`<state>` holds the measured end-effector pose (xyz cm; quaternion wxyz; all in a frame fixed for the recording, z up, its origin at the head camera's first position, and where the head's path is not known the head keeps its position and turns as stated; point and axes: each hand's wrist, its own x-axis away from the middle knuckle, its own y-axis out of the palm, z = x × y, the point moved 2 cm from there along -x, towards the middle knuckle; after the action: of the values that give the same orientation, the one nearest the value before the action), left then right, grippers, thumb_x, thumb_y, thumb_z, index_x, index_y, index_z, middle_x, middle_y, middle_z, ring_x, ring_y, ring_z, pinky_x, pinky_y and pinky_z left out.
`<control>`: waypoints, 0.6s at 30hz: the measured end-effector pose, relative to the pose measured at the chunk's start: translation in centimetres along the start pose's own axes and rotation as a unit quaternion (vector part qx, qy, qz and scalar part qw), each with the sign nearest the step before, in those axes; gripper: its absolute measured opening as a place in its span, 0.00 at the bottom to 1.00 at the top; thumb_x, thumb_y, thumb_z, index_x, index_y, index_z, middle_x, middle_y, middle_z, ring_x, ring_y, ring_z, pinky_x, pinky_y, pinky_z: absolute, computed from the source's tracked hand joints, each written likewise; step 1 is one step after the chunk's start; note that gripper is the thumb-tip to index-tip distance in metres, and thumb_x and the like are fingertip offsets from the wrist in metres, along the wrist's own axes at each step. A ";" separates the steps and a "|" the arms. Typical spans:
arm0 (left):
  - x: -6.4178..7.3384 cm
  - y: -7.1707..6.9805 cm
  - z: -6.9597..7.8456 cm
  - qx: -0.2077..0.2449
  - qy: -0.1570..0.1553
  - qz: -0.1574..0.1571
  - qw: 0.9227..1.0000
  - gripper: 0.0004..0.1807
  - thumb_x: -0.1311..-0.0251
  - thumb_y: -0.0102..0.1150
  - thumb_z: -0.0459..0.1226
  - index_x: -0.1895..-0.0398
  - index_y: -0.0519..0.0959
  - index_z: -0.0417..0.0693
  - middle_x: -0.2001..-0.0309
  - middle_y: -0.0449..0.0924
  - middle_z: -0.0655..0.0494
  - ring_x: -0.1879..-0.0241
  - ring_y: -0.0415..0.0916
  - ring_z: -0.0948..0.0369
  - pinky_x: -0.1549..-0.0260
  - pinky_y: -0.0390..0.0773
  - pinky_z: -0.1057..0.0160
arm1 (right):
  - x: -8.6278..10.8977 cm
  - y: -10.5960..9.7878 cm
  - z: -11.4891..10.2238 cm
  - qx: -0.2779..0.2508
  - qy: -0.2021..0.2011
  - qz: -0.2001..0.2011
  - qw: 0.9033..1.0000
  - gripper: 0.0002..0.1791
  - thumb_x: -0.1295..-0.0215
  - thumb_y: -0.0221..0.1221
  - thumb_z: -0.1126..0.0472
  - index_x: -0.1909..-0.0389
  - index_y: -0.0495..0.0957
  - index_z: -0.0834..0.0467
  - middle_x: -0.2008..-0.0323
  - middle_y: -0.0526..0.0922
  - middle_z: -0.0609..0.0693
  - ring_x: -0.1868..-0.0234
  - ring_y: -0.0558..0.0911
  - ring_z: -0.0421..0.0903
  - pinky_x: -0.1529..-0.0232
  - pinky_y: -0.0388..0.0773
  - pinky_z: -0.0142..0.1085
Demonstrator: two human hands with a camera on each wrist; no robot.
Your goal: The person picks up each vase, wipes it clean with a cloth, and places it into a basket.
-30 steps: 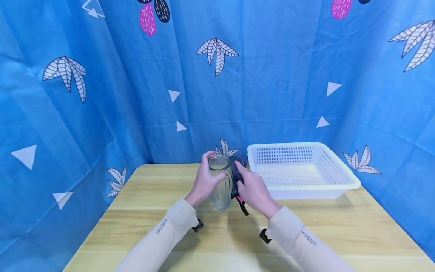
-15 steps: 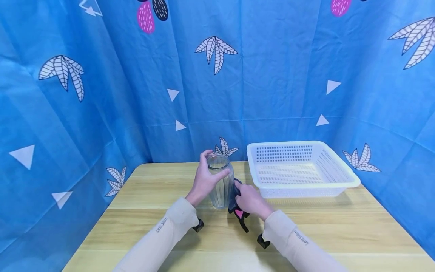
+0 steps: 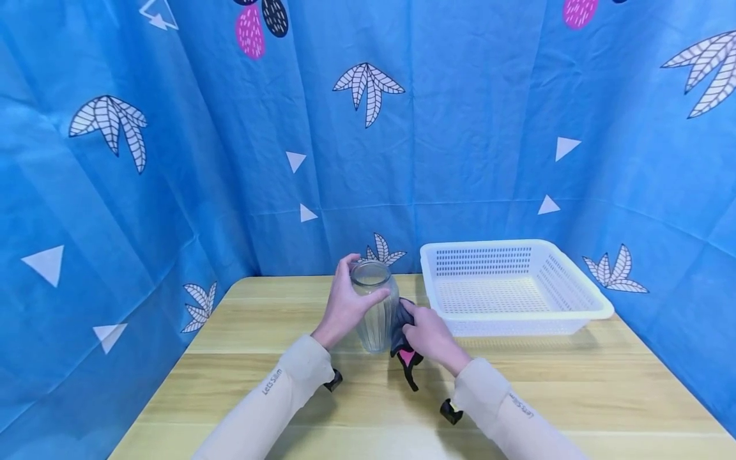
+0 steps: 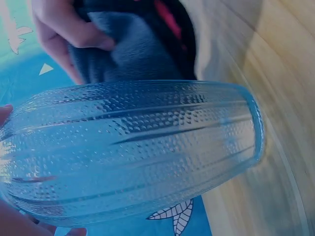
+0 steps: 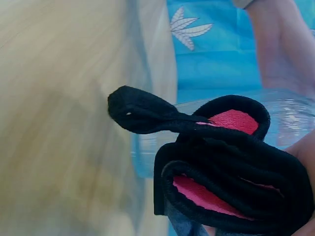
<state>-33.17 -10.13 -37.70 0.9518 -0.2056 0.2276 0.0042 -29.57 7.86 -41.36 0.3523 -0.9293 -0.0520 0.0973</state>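
A clear ribbed glass vase (image 3: 375,326) stands roughly upright, its mouth facing up. My left hand (image 3: 344,308) grips it near the rim, thumb across the front and fingers behind. With my right hand (image 3: 428,333) I hold a folded dark grey cloth (image 3: 402,332) against the vase's right side. Black edging, pink patches and a hanging black loop show on the cloth (image 5: 236,177) in the right wrist view. Dimples and lengthwise ribs cover the glass vase (image 4: 147,142) in the left wrist view. Whether its base touches the table cannot be told.
A white perforated plastic basket (image 3: 517,316) stands on the wooden table (image 3: 270,390), to the right of the hands. Behind and beside the table hangs a blue patterned curtain (image 3: 471,128). A black wrist device shows under each sleeve.
My right hand and the cloth have slid down the vase's right side from near the rim, then shifted very slightly. The left hand keeps its grip on the vase.
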 end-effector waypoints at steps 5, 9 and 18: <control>0.0 -0.2 0.1 0.012 -0.004 -0.014 1.000 0.47 0.48 0.76 0.48 0.28 0.58 0.58 0.35 0.67 0.56 0.37 0.69 0.55 0.34 0.67 0.47 | 0.2 -1.3 -1.2 0.009 -0.009 0.035 0.999 0.34 0.35 0.54 0.67 0.26 0.66 0.57 0.71 0.81 0.56 0.83 0.72 0.45 0.78 0.71 0.37; -0.1 -0.1 0.0 0.020 -0.004 -0.029 0.999 0.45 0.46 0.73 0.44 0.27 0.57 0.59 0.34 0.68 0.55 0.38 0.70 0.54 0.35 0.69 0.47 | 0.6 -2.1 -2.4 0.018 -0.022 0.061 0.998 0.34 0.35 0.53 0.67 0.25 0.65 0.55 0.76 0.78 0.54 0.85 0.70 0.44 0.78 0.70 0.37; -0.2 0.0 -0.3 0.046 0.012 -0.035 0.998 0.45 0.46 0.71 0.40 0.27 0.56 0.60 0.34 0.68 0.53 0.35 0.68 0.53 0.35 0.68 0.46 | 1.0 -3.1 -4.5 0.050 -0.077 0.099 0.991 0.35 0.33 0.53 0.67 0.24 0.62 0.55 0.55 0.85 0.60 0.76 0.77 0.46 0.69 0.76 0.39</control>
<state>-33.53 -10.24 -37.85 0.9571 -0.1693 0.2313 -0.0424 -27.68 7.47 -36.16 0.3821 -0.9007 0.0185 0.2058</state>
